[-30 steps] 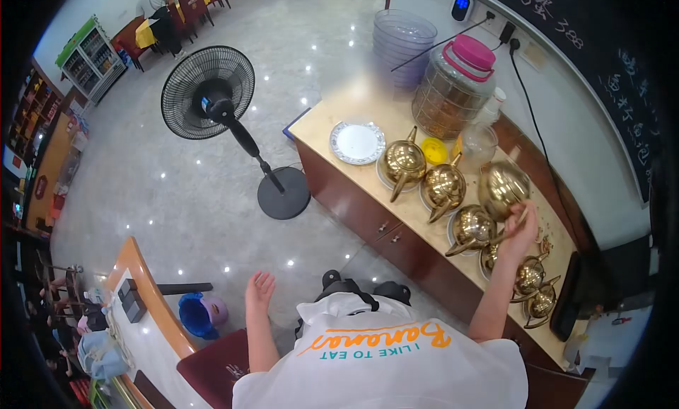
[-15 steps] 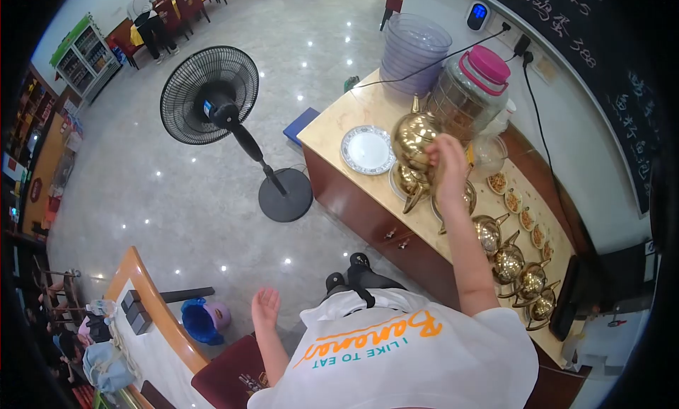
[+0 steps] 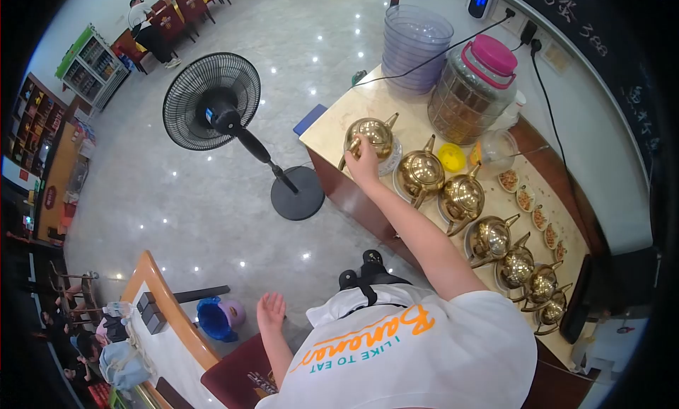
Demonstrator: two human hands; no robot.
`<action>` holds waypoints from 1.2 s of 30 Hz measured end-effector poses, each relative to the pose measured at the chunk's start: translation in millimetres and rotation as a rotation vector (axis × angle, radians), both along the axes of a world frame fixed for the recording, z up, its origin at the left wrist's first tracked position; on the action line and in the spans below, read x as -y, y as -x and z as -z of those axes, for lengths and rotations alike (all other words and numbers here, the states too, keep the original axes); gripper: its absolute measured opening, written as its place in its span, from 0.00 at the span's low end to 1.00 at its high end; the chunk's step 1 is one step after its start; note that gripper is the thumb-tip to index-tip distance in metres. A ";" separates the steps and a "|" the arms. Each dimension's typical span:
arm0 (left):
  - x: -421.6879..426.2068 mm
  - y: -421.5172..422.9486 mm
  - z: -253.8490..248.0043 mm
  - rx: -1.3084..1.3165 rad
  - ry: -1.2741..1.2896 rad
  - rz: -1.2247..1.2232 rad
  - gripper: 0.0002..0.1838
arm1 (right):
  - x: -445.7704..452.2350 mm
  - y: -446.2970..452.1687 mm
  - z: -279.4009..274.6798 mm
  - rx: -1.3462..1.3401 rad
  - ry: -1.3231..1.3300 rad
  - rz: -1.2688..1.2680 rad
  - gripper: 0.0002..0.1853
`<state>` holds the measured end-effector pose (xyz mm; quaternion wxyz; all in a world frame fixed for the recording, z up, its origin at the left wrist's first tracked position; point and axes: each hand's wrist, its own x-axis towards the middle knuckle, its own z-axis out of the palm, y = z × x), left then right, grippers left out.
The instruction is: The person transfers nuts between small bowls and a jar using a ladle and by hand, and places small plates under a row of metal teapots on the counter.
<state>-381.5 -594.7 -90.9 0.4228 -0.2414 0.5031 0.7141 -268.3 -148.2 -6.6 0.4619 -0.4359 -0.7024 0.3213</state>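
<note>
My right hand [image 3: 363,161] is closed round the handle of a shiny gold teapot [image 3: 370,134] at the counter's far-left end. This teapot sits over a patterned white plate [image 3: 393,154], which is partly hidden; whether it rests fully on it I cannot tell. Beside it stands a second gold teapot [image 3: 421,173] on a plate, then a third teapot [image 3: 462,197]. Several more form a row toward me, among them a nearer teapot [image 3: 489,238]. My left hand [image 3: 271,312] hangs open and holds nothing, above a dark red chair [image 3: 240,370].
On the wooden counter [image 3: 339,115] are stacked clear tubs [image 3: 416,48], a big jar with a pink lid [image 3: 472,90], a yellow lid-like piece [image 3: 451,157] and several small food dishes [image 3: 525,197]. A black fan [image 3: 212,101] stands on the floor. Someone [image 3: 145,30] leans over far chairs.
My right hand has carried the gold teapot left and down, from above the other teapots to the plate at the counter's end. The yellow piece has come into sight. My left hand stays open.
</note>
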 end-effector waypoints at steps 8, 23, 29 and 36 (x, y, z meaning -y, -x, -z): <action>8.3 -10.4 7.5 0.024 0.010 -0.001 0.17 | -10.1 -9.3 -0.7 0.183 -0.013 -0.080 0.30; -73.0 13.7 36.4 -0.010 0.064 0.458 0.21 | 157.4 -230.0 102.9 0.024 0.780 -0.077 0.16; -68.1 37.6 97.6 -0.153 0.402 0.936 0.27 | 320.5 -424.0 266.4 -0.666 1.319 1.003 0.07; -177.4 59.9 121.7 -0.666 0.512 0.845 0.33 | 537.8 -481.1 233.1 -0.350 1.243 1.220 0.11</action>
